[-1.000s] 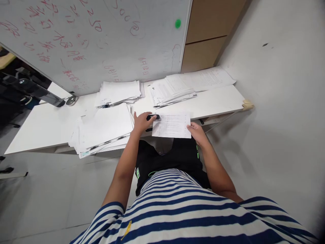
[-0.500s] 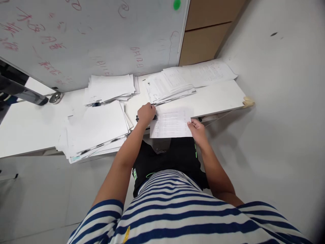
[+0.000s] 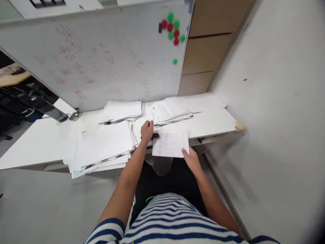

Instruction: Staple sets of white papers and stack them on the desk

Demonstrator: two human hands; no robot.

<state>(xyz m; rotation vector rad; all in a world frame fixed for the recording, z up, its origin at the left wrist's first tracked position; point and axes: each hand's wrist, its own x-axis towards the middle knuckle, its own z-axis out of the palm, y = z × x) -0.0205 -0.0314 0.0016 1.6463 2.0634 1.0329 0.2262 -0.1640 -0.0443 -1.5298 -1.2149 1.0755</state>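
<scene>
One white printed paper sheet (image 3: pixel 170 145) is pinched in my right hand (image 3: pixel 192 159), poking past the near edge of the white tabletop (image 3: pixel 212 122). My left hand (image 3: pixel 147 131) is kinda curled beside a black oblong tool (image 3: pixel 155 136) at the sheet's left, can't tell if it's gripping anything. White paper stack (image 3: pixel 105 142) further left.

Bare tabletop (image 3: pixel 213 120) R of printed sheet (image 3: pixel 170 144) = passable; near-L paper stack (image 3: pixel 106 140) blocks L, far-ctr paper stack (image 3: pixel 170 112) + whiteboard (image 3: pixel 101 51) block far side.
</scene>
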